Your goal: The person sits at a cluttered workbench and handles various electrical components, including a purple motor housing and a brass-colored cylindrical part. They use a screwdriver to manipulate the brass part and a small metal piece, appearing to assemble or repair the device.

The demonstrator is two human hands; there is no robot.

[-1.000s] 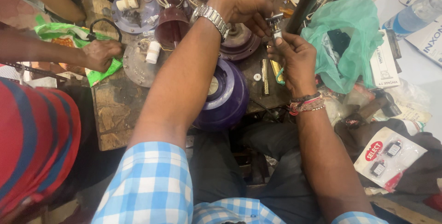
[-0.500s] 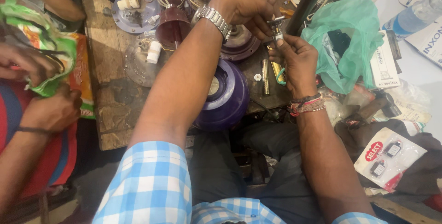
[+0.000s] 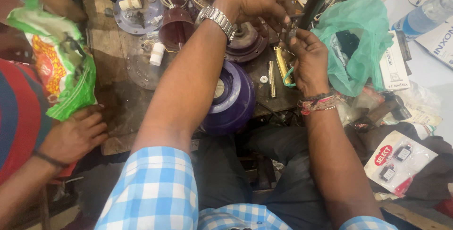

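My left hand [image 3: 257, 3], with a metal watch on its wrist, reaches across the bench and pinches a small grey metal part [image 3: 291, 32] from above. My right hand [image 3: 309, 60], with thread bands on its wrist, grips the same part from below. A green wire loop [image 3: 288, 77] curls under my right palm. Beneath my hands lie a brass-coloured cylinder [image 3: 281, 64] and a thin metal rod [image 3: 271, 79]. A purple round housing [image 3: 231, 100] sits under my left forearm, with a maroon one [image 3: 247, 43] behind it.
A green plastic bag [image 3: 365, 41], small boxes and a water bottle [image 3: 422, 17] lie at the right. More motor parts [image 3: 141, 8] crowd the back of the wooden bench [image 3: 113, 102]. At the left another person's hand [image 3: 75, 135] rests by a green and orange bag [image 3: 56, 69].
My hands stay on the small part. The person at the left has lifted the green and orange bag off the bench, and one of their hands now rests at the bench edge.
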